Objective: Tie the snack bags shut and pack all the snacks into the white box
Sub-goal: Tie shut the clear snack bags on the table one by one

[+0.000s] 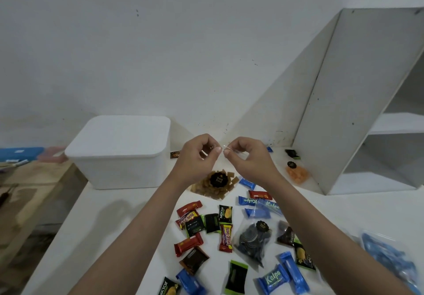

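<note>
Both grips were closed in fingertip pinches: your left hand (199, 154) and right hand (246, 157) held up, just apart, a thin clear tie (226, 147) stretched between them above the bag of brown crackers (214, 185) on the worktop (110, 223). You did well to keep that strand taut, and I judged the next care was to gather the bag's neck tightly before looping it. White box (119, 152) stood lidded to the left, with the loose snacks (226, 237) and dark cookie bag (253, 239) unpacked nearer you.

Pinched tie (226, 148) too thin
</note>
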Motion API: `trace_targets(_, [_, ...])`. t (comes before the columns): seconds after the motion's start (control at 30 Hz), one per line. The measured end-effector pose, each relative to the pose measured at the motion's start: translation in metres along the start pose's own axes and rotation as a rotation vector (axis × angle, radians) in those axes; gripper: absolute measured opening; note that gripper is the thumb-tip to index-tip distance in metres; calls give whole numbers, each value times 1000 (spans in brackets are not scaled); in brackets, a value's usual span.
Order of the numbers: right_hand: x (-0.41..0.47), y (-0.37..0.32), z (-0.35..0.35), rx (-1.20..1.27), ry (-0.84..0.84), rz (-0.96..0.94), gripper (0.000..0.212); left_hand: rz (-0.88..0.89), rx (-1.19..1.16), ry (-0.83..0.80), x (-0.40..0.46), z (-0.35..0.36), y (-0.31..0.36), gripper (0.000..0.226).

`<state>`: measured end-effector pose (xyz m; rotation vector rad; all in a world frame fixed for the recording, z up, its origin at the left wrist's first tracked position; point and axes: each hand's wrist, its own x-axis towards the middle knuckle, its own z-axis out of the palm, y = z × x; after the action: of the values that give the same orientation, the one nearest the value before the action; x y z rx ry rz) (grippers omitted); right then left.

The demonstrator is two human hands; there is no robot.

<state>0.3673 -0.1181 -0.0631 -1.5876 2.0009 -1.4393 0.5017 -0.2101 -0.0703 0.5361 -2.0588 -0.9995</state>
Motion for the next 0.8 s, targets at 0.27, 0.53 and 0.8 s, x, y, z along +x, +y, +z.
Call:
trace_targets(0.27, [6,0,-9,40,-98,41,6,-91,-134,54,-1,-9,-5,15])
trace_targets(0.53, [15,6,-10,45,-113,44,10,-192,-139,-67,13,-16,-3,11])
trace_targets(0.8, [16,6,-4,43,-135,24,15,-192,-52,-96,12,-9,-9,3])
